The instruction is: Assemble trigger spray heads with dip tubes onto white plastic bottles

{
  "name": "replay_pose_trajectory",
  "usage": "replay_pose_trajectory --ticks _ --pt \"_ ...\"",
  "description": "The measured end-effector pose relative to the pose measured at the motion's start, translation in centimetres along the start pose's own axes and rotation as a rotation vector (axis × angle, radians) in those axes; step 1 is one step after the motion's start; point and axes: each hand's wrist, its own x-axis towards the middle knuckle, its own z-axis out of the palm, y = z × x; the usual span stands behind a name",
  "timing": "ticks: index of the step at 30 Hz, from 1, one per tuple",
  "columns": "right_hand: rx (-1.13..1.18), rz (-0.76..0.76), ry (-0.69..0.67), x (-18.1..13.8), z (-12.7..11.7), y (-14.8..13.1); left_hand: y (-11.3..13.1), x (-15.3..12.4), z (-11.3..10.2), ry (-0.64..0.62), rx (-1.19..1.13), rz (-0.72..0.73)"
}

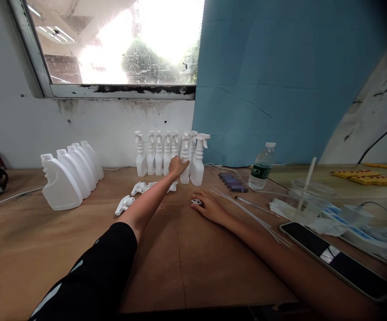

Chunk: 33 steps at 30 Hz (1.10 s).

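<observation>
Several white spray bottles (pixel 141 162) stand upright in a cluster against the wall. My left hand (pixel 177 166) reaches out to them, its fingers closed around the body of one spray bottle (pixel 185 176) near the right end. Right beside it stands a larger-looking spray bottle (pixel 197 167). My right hand (pixel 210 207) rests on the table with fingers curled over a small white-and-dark object (pixel 197 202), whose kind I cannot make out. Loose white trigger sprayer heads (pixel 125 205) lie on the table under and beside my left forearm.
White bottles without tops (pixel 62 189) stand in a row at left. To the right are a water bottle (pixel 262 169), thin white strips (pixel 250 216), a screwdriver-like tool (pixel 255 205), a phone (pixel 337 261), a plastic cup with a straw (pixel 305 191) and a power strip (pixel 364 236).
</observation>
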Motion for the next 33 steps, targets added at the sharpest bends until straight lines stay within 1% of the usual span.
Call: replay_pose_trajectory --ticks 7,10,13,16,19,23,25,26,27,29,31,33 --pt "0.008 -0.007 0.002 0.1 -0.5 -0.2 -0.1 -0.6 -0.2 -0.075 0.091 -0.021" --pt "0.002 -0.003 -0.006 -0.1 -1.0 -0.1 -0.4 -1.0 -1.3 -0.125 0.141 0.004" --pt "-0.022 -0.011 -0.041 -0.3 -1.7 0.1 -1.6 -2.3 -3.1 -0.221 0.211 0.091" --pt "-0.051 -0.015 -0.076 -0.4 -2.1 0.2 -3.3 -5.1 -5.0 -0.350 0.284 0.229" --pt "-0.069 -0.015 -0.099 -0.2 -2.3 0.2 -4.7 -9.0 -6.4 -0.447 0.316 0.405" --pt "-0.064 -0.009 -0.105 -0.1 -2.3 0.3 -5.5 -14.6 -7.7 -0.494 0.287 0.609" --pt "-0.031 0.005 -0.055 -0.1 -2.4 0.1 -5.7 -17.1 -8.6 -0.492 0.154 0.665" --pt "-0.003 0.011 -0.020 0.0 -2.4 -0.2 -5.7 -18.2 -9.0 -0.482 0.052 0.649" --pt "0.029 0.012 0.019 0.0 -2.5 -0.6 -5.8 -19.2 -9.5 -0.470 -0.054 0.603" --pt "0.093 -0.003 0.096 0.1 -2.6 -1.7 -6.1 -20.5 -10.3 -0.460 -0.252 0.466" --pt "0.146 -0.040 0.158 0.1 -2.7 -3.4 -6.4 -21.1 -10.8 -0.494 -0.428 0.346" --pt "0.195 -0.100 0.195 0.1 -2.8 -5.4 -6.8 -21.1 -10.8 -0.554 -0.574 0.275"
